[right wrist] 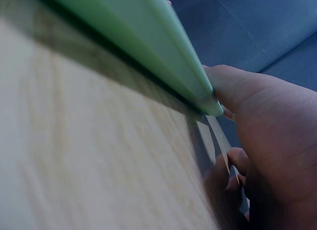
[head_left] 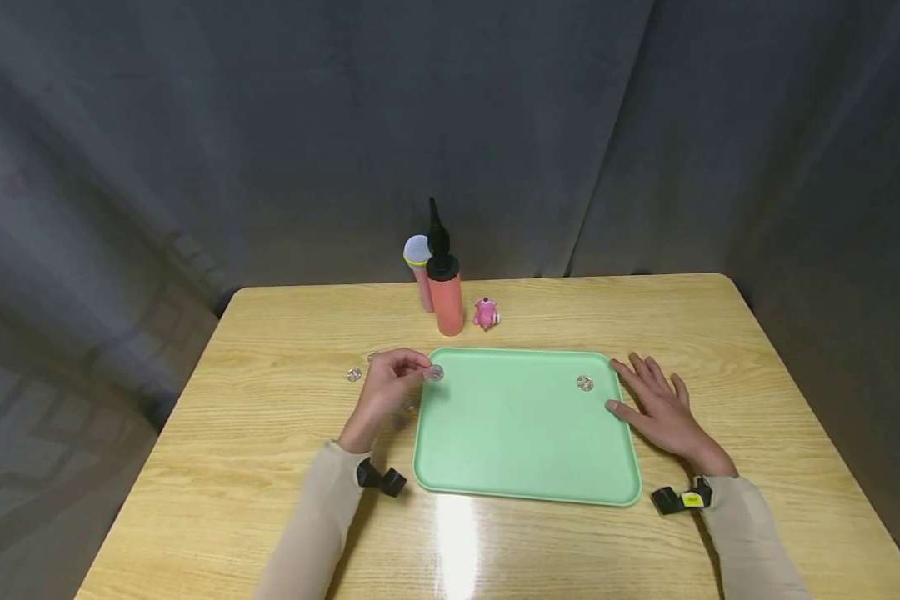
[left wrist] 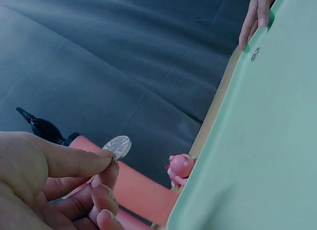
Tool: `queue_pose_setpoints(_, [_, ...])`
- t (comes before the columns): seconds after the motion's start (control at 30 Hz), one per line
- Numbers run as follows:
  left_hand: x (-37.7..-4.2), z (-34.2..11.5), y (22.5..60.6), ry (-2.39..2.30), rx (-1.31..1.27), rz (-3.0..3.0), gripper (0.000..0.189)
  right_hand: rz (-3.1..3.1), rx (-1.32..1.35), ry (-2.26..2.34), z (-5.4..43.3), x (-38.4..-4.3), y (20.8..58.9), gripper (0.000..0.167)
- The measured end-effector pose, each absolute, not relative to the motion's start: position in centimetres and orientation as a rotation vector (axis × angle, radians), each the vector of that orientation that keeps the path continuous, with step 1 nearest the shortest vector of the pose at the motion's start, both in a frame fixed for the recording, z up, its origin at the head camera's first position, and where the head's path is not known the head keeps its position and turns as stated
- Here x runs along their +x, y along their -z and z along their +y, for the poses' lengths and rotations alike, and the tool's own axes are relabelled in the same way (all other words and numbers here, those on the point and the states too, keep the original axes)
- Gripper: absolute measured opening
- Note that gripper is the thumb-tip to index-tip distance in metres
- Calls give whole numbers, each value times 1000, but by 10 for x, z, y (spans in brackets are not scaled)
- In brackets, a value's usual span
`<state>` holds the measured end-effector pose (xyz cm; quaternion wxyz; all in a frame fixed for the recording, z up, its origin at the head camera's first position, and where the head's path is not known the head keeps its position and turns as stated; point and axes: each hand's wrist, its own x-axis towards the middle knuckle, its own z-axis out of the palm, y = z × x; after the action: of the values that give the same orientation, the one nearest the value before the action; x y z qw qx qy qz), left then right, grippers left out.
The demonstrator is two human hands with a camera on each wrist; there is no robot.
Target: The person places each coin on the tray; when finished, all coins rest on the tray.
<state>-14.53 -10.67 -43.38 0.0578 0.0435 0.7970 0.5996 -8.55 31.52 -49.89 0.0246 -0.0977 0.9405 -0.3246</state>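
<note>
My left hand (head_left: pixel 387 385) pinches a silver coin (left wrist: pixel 118 147) between thumb and fingertips, above the left rim of a green tray (head_left: pixel 517 425). The coin stands tilted, one face showing in the left wrist view. A second coin (head_left: pixel 585 382) lies on the tray near its right side. At that side my right hand (head_left: pixel 663 417) rests along the rim, its fingers spread and its thumb over the edge. More coins lie on the table around my left hand: one coin (head_left: pixel 354 375) lies to its left, and another (head_left: pixel 372 357) is partly hidden behind it.
Behind the tray stands a coral-red pump (head_left: pixel 447 304) with a black top, a pink toy microphone (head_left: pixel 418 252) partly hidden behind it. A small pink figurine (head_left: pixel 486 313) sits to their right. The wooden table (head_left: pixel 270 467) ends at a dark curtain (head_left: pixel 420 125).
</note>
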Motion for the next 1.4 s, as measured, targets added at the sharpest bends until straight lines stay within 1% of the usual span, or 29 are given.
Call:
queue_pose_setpoints(0.47, [-146,-83,437,-1857,143,2315,9,2902,-303,1005,314,-85,495,72])
queue_pose_setpoints(0.93, [-152,-60,435,-1837,229,2320,11,2896,-310,995,314,-85,494,72])
queue_pose_setpoints(1.4, [-158,-32,443,-1828,345,2302,10,2898,-307,1006,316,-85,497,72])
